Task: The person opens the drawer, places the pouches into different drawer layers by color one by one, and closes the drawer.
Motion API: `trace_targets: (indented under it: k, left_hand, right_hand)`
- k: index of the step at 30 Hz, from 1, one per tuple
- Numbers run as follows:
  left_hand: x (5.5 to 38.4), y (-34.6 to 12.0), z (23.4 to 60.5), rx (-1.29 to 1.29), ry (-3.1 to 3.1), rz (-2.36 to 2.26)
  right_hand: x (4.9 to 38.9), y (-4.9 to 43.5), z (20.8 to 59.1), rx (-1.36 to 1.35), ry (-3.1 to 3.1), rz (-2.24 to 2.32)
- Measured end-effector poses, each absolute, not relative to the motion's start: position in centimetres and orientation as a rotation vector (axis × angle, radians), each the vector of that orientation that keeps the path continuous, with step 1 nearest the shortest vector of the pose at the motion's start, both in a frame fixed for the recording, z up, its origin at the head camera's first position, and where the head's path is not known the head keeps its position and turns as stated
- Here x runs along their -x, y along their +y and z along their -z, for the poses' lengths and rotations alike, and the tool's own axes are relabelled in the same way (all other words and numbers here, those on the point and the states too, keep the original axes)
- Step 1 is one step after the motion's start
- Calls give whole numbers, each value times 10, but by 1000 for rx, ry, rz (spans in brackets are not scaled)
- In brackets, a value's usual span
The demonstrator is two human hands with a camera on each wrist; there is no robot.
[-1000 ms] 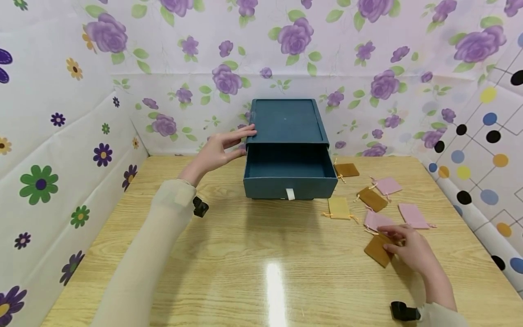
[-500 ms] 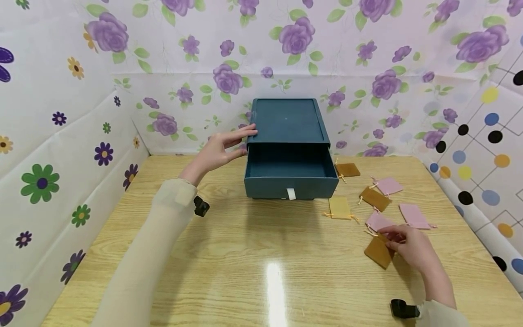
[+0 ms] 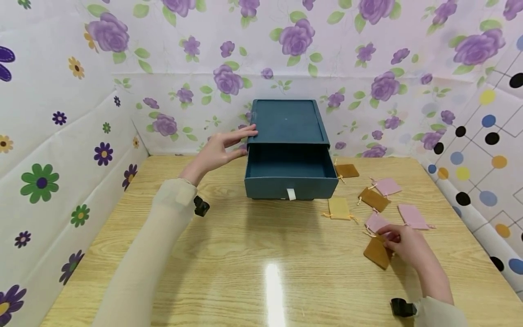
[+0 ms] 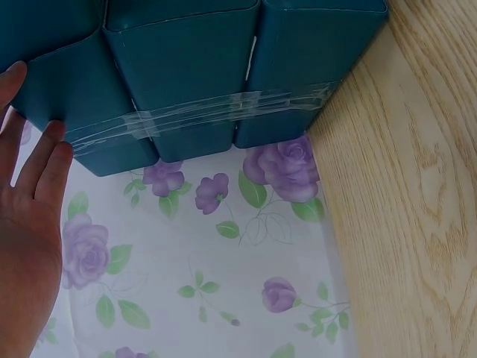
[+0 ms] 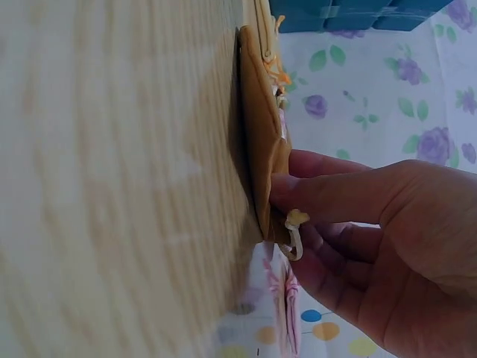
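A dark blue drawer box (image 3: 286, 120) stands at the back of the table, its drawer (image 3: 269, 187) pulled out and a white tab on the front. My left hand (image 3: 214, 152) rests its extended fingers on the box's upper left edge. In the left wrist view, the box's side (image 4: 186, 74) has clear tape across it. My right hand (image 3: 410, 247) pinches a brown drawstring pouch (image 3: 377, 253) near its corded end, between thumb and fingers. The right wrist view shows this brown pouch (image 5: 261, 119) close to the tabletop, a cream cord knot by my thumb.
Around the right side lie a yellow pouch (image 3: 338, 209), several pink pouches such as one (image 3: 412, 216) near the edge, and two other brown pouches, one (image 3: 373, 200) among the pink and one (image 3: 347, 170) beside the box. Flowered cloth (image 3: 184, 54) hangs behind.
My right thumb and fingers have closed on the brown pouch, and its near end is slightly raised and bent. My left hand and the box have not moved.
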State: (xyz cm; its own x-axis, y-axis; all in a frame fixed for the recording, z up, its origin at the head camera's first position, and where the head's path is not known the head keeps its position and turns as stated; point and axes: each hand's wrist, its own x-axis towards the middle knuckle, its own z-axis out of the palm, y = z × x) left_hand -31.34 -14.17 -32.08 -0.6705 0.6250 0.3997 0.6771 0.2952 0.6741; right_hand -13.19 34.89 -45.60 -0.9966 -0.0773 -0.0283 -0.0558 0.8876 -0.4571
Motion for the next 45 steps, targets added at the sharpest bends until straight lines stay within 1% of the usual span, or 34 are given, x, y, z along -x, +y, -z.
trace_targets:
  k: [6,14,19,29,32,39,45]
  left_hand:
    - [310,-139,318,1251,-2492,1353]
    - [289,-138,298,1253,-2509,1348]
    - [288,-139,297,1251,-2506,1356]
    - [289,-139,299,1260,-2505,1363]
    - [291,-139,301,1264,-2501,1365]
    - [311,-141,318,1254,-2488,1355]
    - [313,-144,324,1242,-2471,1375]
  right_hand:
    - [129,354,455,90,2983,785]
    - [132,354,434,231,2917,883]
    - [142,352,412,325,2944,878]
    - [164,347,361,303,2974,777]
    - [173,345,345,356,2995,742]
    - [195,333,304,476,3048,607]
    - [206,323,274,595,3119,476]
